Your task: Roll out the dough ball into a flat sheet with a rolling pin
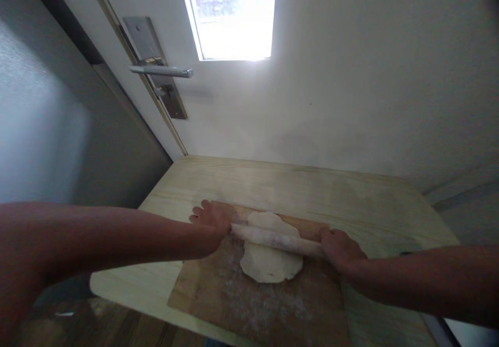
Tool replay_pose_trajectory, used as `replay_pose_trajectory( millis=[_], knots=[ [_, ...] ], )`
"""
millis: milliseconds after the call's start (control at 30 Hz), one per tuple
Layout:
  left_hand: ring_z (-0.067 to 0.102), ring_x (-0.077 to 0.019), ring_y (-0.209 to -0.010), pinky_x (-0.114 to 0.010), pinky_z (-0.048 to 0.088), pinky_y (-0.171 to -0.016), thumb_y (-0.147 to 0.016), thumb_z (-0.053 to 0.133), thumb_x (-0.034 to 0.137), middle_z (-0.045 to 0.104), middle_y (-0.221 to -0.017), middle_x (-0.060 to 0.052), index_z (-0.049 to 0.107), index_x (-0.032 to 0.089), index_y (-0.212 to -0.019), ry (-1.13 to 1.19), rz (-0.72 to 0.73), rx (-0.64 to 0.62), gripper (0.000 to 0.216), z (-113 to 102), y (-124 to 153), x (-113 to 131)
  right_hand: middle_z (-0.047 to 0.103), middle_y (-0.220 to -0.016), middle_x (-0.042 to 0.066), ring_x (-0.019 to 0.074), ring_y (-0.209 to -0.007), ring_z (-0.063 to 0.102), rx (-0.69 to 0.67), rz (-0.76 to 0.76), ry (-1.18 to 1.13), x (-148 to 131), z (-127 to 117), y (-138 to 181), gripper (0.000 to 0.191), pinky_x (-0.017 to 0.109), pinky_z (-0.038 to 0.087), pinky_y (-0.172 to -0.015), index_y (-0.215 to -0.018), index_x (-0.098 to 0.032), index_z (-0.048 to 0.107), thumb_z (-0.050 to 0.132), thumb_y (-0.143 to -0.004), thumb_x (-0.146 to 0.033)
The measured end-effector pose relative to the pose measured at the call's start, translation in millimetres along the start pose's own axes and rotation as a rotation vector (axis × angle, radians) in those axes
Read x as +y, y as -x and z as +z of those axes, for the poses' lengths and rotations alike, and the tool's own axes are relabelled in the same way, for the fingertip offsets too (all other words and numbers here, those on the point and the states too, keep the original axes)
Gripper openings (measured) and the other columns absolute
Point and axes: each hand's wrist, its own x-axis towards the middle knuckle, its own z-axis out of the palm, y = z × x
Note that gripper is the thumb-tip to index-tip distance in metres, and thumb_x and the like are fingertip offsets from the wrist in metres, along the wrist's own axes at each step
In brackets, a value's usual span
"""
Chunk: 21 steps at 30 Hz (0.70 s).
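Note:
A pale, floury rolling pin [273, 239] lies slantwise across a flattened sheet of dough [271, 264], with dough showing on both its far and near sides. At the pin's left end is my left hand [210, 219], closed loosely over it with the fingertips partly spread past the end. My right hand [340, 246] is wrapped round the right end, and its fingers are mostly hidden. Beneath the dough is a brown wooden board [206, 279], dusted with flour, mainly on its near half.
The board rests on a light wooden table [284, 178] with rounded corners. Directly behind stands a white door [351, 76] with a metal handle [161, 71] and a bright window pane [236, 19]. A grey panel [58, 128] rises at the left. Dark brown flooring [117, 326] shows at lower left.

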Motion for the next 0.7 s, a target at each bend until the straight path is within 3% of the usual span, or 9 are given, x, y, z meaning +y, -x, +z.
replay_pose_trajectory(
  millis=[100, 267, 433, 700],
  knots=[
    [0.049, -0.0280, -0.088, -0.036, 0.038, -0.068, -0.075, 0.033, 0.021, 0.050, -0.096, -0.017, 0.049, 0.011, -0.092, 0.004, -0.133, 0.036, 0.025, -3.5, 3.1, 4.0, 0.058, -0.095, 0.016, 0.0270, -0.087, 0.055, 0.025, 0.040, 0.012, 0.6, 2.4, 0.2, 0.044, 0.035, 0.042, -0.066, -0.090, -0.015, 0.055, 0.018, -0.075, -0.031],
    [0.046, -0.0271, -0.092, -0.035, 0.039, -0.068, -0.079, 0.029, 0.021, 0.049, -0.097, -0.015, 0.050, 0.014, -0.091, -0.001, -0.198, 0.018, 0.025, -9.8, 7.7, 9.3, 0.060, -0.090, 0.015, 0.0241, -0.080, 0.057, 0.034, 0.047, 0.024, 0.4, 3.4, 3.5, 0.036, 0.032, 0.042, -0.063, -0.081, -0.016, 0.053, 0.019, -0.074, -0.024],
    [0.046, -0.0265, -0.092, -0.035, 0.040, -0.068, -0.079, 0.030, 0.021, 0.048, -0.095, -0.013, 0.051, 0.016, -0.088, -0.019, -0.187, -0.034, 0.023, -16.5, 9.6, 11.3, 0.061, -0.078, 0.010, 0.0207, -0.070, 0.058, 0.141, 0.030, 0.046, 2.8, 9.9, 3.3, 0.029, 0.029, 0.040, -0.054, -0.066, -0.020, 0.048, 0.019, -0.072, -0.020],
    [0.044, -0.0284, -0.091, -0.039, 0.039, -0.067, -0.076, 0.031, 0.020, 0.045, -0.092, -0.012, 0.051, 0.019, -0.086, -0.034, -0.139, -0.130, 0.023, -16.6, 7.8, 4.6, 0.060, -0.062, 0.007, 0.0202, -0.056, 0.058, 0.187, -0.040, 0.042, 14.6, 22.5, -9.0, 0.027, 0.030, 0.038, -0.045, -0.056, -0.023, 0.041, 0.019, -0.071, -0.023]
  ],
)
